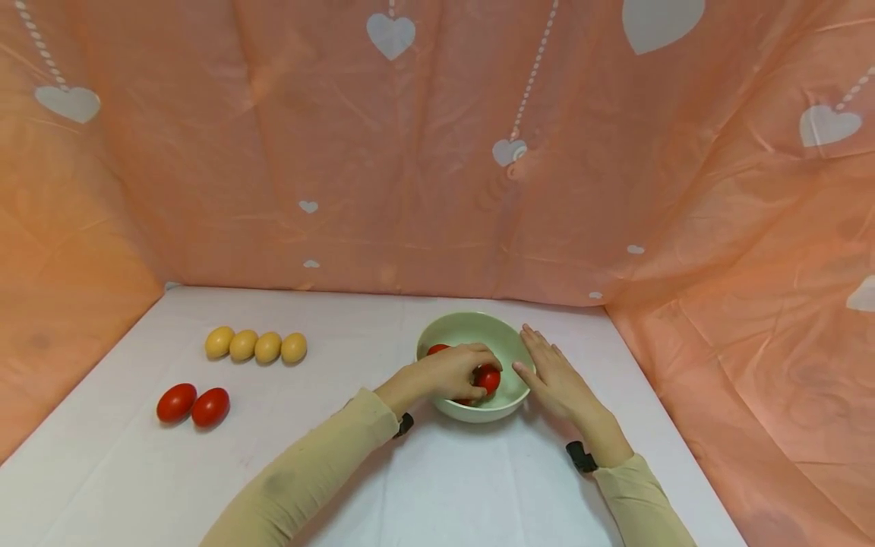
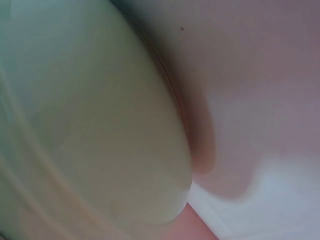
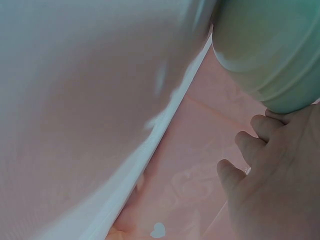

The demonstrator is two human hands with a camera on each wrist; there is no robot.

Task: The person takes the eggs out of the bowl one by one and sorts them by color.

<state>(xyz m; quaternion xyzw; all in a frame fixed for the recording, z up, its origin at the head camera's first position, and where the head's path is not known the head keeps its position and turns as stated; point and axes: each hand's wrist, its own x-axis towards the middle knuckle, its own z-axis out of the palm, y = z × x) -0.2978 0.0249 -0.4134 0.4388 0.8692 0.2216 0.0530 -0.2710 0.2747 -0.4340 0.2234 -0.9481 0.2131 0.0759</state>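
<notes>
A pale green bowl [image 1: 472, 414] stands on the table's right half. My left hand [image 1: 454, 372] reaches into it from the left, fingers curled round a red egg [image 1: 488, 379]. Behind that hand another red egg [image 1: 438, 349] shows inside the bowl, and some red peeks out below the fingers. My right hand [image 1: 557, 376] lies along the bowl's right side with its fingers extended. In the right wrist view the fingertips meet the outer wall of the bowl [image 3: 270, 55]. The left wrist view is filled mostly by the bowl's outside [image 2: 110, 115]; the left hand is hidden there.
Two red eggs [image 1: 210, 408] lie side by side at the left of the white-covered table [image 1: 328, 433]. Several yellow eggs [image 1: 267, 347] form a row behind them. A peach curtain with pale hearts [image 1: 391, 35] encloses the table at the back and sides.
</notes>
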